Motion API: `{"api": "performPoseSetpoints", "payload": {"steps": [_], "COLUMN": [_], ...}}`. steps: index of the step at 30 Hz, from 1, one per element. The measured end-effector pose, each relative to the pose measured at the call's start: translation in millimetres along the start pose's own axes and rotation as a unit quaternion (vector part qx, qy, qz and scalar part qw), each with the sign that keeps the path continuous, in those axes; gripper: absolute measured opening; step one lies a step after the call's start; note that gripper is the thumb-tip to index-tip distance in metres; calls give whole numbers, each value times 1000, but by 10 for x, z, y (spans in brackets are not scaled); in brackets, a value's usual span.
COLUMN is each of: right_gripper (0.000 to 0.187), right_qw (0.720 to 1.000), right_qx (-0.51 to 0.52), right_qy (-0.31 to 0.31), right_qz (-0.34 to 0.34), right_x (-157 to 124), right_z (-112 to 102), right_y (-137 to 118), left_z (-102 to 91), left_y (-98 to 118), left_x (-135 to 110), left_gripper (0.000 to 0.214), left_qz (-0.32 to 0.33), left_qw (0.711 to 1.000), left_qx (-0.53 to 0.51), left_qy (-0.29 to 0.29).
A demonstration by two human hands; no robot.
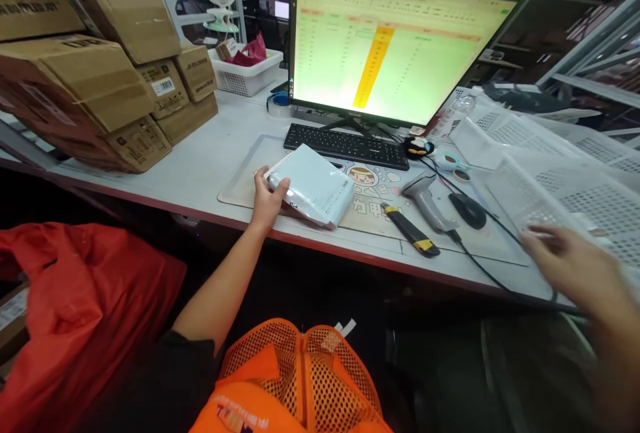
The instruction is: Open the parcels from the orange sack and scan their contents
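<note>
My left hand (270,198) grips the left end of a pale blue plastic-wrapped package (314,185), thumb on top and fingers beneath. The package rests near the desk's front edge, over a printed desk mat (367,214). Off to the right, my right hand (570,263) is blurred by motion beside a white perforated basket (565,199); its fingers are too smeared to read. Between the two hands lie a yellow-and-black utility knife (411,229), a grey barcode scanner (429,201) and a black mouse (467,211).
A monitor (395,46) with a spreadsheet stands behind a black keyboard (347,146). Cardboard boxes (80,79) are stacked at the left. A white basket (247,73) holds a dark red item at the back. The scanner's cable (480,263) runs along the front right.
</note>
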State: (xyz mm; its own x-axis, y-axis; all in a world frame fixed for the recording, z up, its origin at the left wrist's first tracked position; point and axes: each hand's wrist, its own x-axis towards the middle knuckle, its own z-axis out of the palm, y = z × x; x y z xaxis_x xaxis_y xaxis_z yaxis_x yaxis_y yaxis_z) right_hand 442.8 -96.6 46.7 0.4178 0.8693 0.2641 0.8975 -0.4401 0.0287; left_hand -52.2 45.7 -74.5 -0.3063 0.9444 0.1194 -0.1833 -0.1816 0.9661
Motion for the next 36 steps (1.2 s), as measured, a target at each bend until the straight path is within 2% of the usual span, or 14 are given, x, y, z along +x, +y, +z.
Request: {"api": "performPoseSetpoints", "payload": {"steps": [2, 5, 7, 10, 13, 15, 19, 22, 24, 26, 28, 30, 33, 36], "right_gripper": [50, 71, 70, 58, 46, 38, 43, 42, 36, 31, 30, 36, 47, 51], "right_qw": [994, 986, 985, 985, 988, 979, 914, 891, 894, 921, 960, 985, 995, 995], "right_qx": [68, 70, 51, 25, 37, 110, 244, 256, 252, 213, 138, 64, 15, 1], "right_qy": [-77, -144, -161, -161, -143, -170, -281, -296, -275, -218, -143, -97, -94, -95], "right_qz": [39, 38, 42, 54, 37, -14, -161, -229, -250, -242, -200, -125, -3, 43], "right_x": [200, 432, 507, 533, 524, 502, 401, 344, 371, 458, 578, 680, 732, 685], "right_z": [113, 293, 379, 384, 181, -54, -535, -677, -609, -422, -159, 121, 434, 526], "right_y": [-402, -1088, -1431, -1678, -1672, -1607, -1596, -1757, -1873, -1935, -1923, -1847, -1700, -1663], "left_z": [-24, -53, -56, -48, -41, -37, -27, -20, -17, -14, -10, -7, -1, 5], "left_y": [-21, -2, 22, 61, 99, 119, 136, 138, 146, 156, 165, 165, 149, 131], "left_x": [-20, -50, -65, -91, -129, -152, -174, -179, -184, -189, -194, -197, -198, -198], "left_gripper": [84, 83, 81, 80, 78, 77, 75, 73, 72, 72, 73, 73, 71, 69], "left_qz": [14, 31, 34, 39, 40, 35, 42, 50, 49, 44, 38, 38, 44, 49], "left_qw": [1000, 999, 999, 998, 994, 993, 992, 992, 992, 992, 992, 992, 992, 992], "left_qx": [21, 30, 31, 56, 95, 106, 111, 110, 114, 117, 116, 113, 114, 116], "left_qy": [-8, -18, -20, -18, -25, -32, -29, -26, -22, -24, -28, -29, -28, -25]}}
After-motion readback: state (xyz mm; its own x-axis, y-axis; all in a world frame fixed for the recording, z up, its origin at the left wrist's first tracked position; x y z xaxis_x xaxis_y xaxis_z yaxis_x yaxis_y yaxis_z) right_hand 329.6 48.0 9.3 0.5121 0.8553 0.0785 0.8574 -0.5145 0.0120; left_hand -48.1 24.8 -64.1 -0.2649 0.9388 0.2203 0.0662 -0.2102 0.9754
